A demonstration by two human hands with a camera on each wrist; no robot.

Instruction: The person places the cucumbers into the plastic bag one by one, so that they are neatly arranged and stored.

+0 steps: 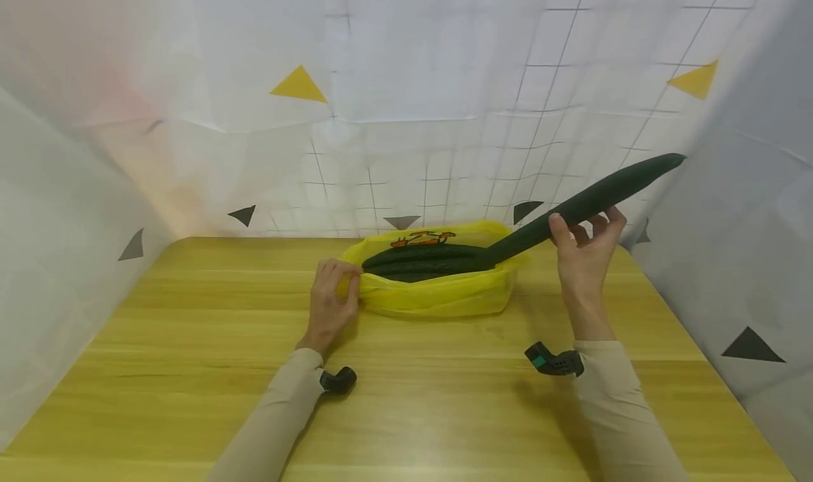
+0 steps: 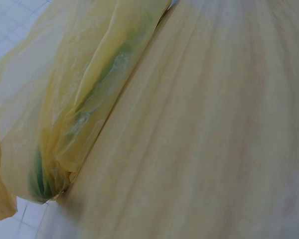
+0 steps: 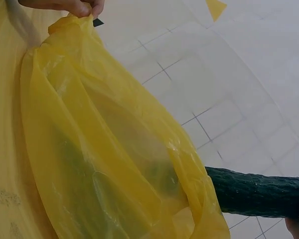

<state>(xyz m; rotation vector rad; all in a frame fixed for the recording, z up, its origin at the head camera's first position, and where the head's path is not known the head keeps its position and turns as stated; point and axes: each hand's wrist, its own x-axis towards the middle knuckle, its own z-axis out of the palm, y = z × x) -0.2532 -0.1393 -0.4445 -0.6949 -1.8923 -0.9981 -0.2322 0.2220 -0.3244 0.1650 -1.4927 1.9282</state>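
Two beige sleeves (image 1: 279, 415) reach up from the bottom edge of the head view, each with a small black wrist camera (image 1: 338, 380) strapped beside the cuff, over a yellow-toned wooden table (image 1: 190, 369). Beyond them, the right hand (image 1: 584, 252) has its thumb and fingers curled round a long dark green cucumber (image 1: 587, 201), gripping it about midway along; the cucumber slants up to the right, its far end raised against the backdrop and its lower end reaching into the mouth of a yellow plastic bag (image 1: 438, 295). From the right wrist view that same cucumber (image 3: 259, 191) shows as a bumpy dark green length meeting the bag's crumpled rim (image 3: 199, 199). The left hand (image 1: 330, 302) pinches the bag's left edge between curled fingers, holding it at the table surface; its fingertips (image 3: 82, 7) appear at the top of the right wrist view, bunching the thin film. Inside the bag lie more cucumbers (image 1: 422, 262), stacked lengthwise, and green shapes show dimly through the translucent plastic (image 2: 84, 114) in the left wrist view. An orange printed design (image 1: 422, 239) marks the bag's far side. Around the table hangs a white gridded backdrop (image 1: 444, 80) scattered with yellow triangles (image 1: 298, 85) and dark grey triangles (image 1: 752, 346).
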